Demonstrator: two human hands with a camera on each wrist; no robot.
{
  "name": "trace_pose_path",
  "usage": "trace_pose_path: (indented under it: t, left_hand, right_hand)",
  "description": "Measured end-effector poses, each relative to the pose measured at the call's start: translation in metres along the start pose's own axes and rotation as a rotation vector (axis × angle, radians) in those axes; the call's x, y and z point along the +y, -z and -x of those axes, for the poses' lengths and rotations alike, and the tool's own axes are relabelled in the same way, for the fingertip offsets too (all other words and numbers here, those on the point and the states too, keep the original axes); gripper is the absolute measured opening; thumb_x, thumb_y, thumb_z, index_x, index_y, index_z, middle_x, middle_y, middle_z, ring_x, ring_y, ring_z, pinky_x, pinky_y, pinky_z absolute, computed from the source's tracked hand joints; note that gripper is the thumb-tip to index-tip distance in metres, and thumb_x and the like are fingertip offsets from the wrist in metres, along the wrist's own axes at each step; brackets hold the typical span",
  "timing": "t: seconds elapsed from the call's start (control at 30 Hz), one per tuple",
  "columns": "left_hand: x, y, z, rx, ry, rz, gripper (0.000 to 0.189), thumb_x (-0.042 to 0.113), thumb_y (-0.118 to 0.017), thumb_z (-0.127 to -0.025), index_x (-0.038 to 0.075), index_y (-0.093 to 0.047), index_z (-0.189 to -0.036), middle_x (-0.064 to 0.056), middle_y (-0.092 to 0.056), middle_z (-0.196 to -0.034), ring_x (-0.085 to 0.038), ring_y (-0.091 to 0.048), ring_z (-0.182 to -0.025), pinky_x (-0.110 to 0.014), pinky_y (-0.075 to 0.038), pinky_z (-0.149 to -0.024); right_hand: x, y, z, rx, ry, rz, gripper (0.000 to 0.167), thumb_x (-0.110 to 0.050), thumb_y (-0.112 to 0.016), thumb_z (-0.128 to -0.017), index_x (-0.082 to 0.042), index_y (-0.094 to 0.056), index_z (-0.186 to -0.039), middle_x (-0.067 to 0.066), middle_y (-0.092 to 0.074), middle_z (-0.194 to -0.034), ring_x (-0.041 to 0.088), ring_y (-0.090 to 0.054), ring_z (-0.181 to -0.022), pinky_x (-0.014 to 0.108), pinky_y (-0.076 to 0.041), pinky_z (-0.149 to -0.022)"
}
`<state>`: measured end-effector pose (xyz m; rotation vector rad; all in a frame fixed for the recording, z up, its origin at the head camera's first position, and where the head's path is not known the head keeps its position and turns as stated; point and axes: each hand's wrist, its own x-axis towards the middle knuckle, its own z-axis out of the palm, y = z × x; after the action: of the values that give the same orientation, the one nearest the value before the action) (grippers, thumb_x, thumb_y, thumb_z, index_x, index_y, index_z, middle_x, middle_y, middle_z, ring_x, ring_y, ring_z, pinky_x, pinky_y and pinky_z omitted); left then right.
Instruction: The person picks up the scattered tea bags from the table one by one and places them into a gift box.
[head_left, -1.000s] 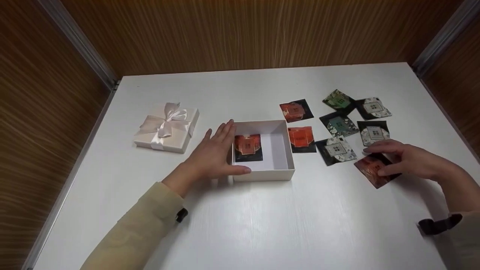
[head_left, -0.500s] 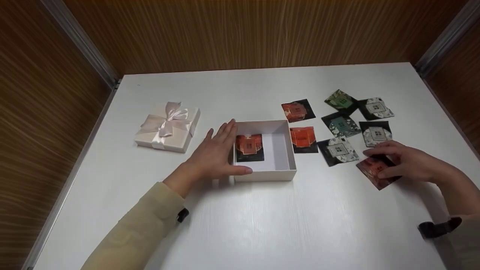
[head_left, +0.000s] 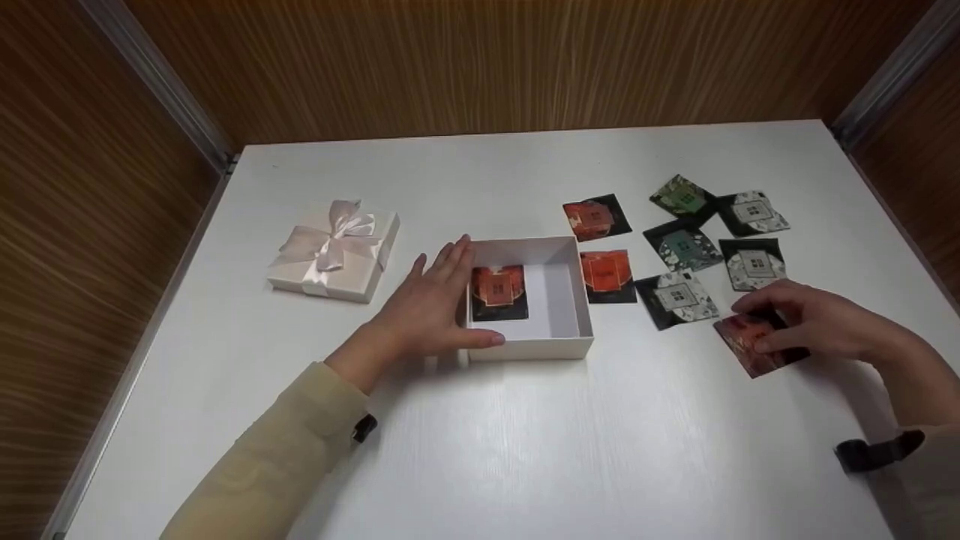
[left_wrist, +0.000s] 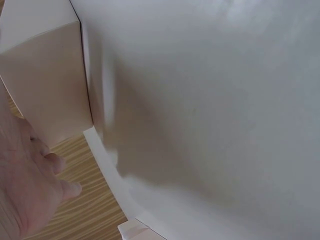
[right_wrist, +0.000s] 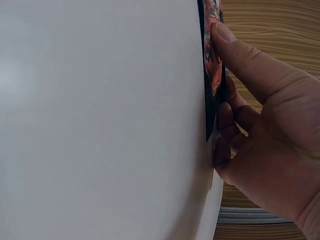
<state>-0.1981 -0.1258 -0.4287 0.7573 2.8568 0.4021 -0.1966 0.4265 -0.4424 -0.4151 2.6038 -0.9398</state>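
One dark red sachet [head_left: 757,343] lies flat on the white table [head_left: 525,450] at the near right, pinched between thumb and curled fingers of the right hand [head_left: 817,326]; the thumb tip presses on its printed face, apparently to lever an edge clear of the surface. The left hand [head_left: 424,311] lies with fingers straight against the left wall of the open white box [head_left: 566,349], thumb along its near wall, evidently to steady it. One orange sachet [head_left: 499,291] sits inside, at the left. Seven loose sachets [head_left: 679,251] lie right of the box, within reach. The ribboned lid [head_left: 334,251] rests far left, clear of the work.
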Motion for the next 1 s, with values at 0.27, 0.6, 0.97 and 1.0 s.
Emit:
trace_pose_path:
  t: [0.27, 0.6, 0.97, 1.0]
  left_hand:
    - [0.001, 0.001, 0.0, -0.001, -0.011, -0.011, 0.142, 0.1, -0.048, -0.077, 0.005, 0.003, -0.17, -0.01, 0.006, -0.178, -0.028, -0.003, -0.163, -0.057, -0.007, -0.129]
    - [0.0, 0.002, 0.0, 0.002, -0.012, -0.015, 0.141, 0.1, -0.047, -0.078, 0.004, 0.002, -0.17, -0.01, 0.006, -0.178, -0.029, -0.003, -0.164, -0.058, -0.008, -0.129]
    - [0.001, 0.001, 0.0, -0.011, -0.011, -0.026, 0.142, 0.101, -0.045, -0.077, 0.004, 0.003, -0.17, -0.01, 0.006, -0.178, -0.029, -0.003, -0.164, -0.058, -0.009, -0.129]
    - [0.001, 0.001, 0.0, -0.012, -0.01, -0.024, 0.142, 0.101, -0.046, -0.077, 0.004, 0.003, -0.17, -0.01, 0.006, -0.178, -0.029, -0.003, -0.164, -0.057, -0.008, -0.129]
  right_hand:
    - [-0.001, -0.001, -0.002, -0.022, -0.019, -0.051, 0.043, -0.008, -0.087, -0.088, -0.003, -0.066, -0.125, 0.011, -0.059, -0.12, 0.012, -0.055, -0.097, 0.024, -0.049, -0.077]
    - [-0.005, 0.004, -0.006, -0.008, -0.106, 0.027, 0.043, -0.023, -0.087, -0.091, -0.008, -0.063, -0.123, 0.01, -0.058, -0.116, 0.016, -0.051, -0.096, 0.023, -0.045, -0.076]
    - [-0.013, 0.011, -0.003, -0.027, -0.126, 0.041, 0.02, -0.024, -0.071, -0.105, -0.009, -0.065, -0.116, 0.009, -0.064, -0.109, 0.018, -0.056, -0.094, 0.026, -0.047, -0.075]
    - [-0.014, 0.013, -0.002, -0.024, -0.129, 0.041, 0.02, -0.026, -0.07, -0.105, -0.009, -0.065, -0.115, 0.009, -0.064, -0.109, 0.018, -0.055, -0.095, 0.026, -0.047, -0.075]
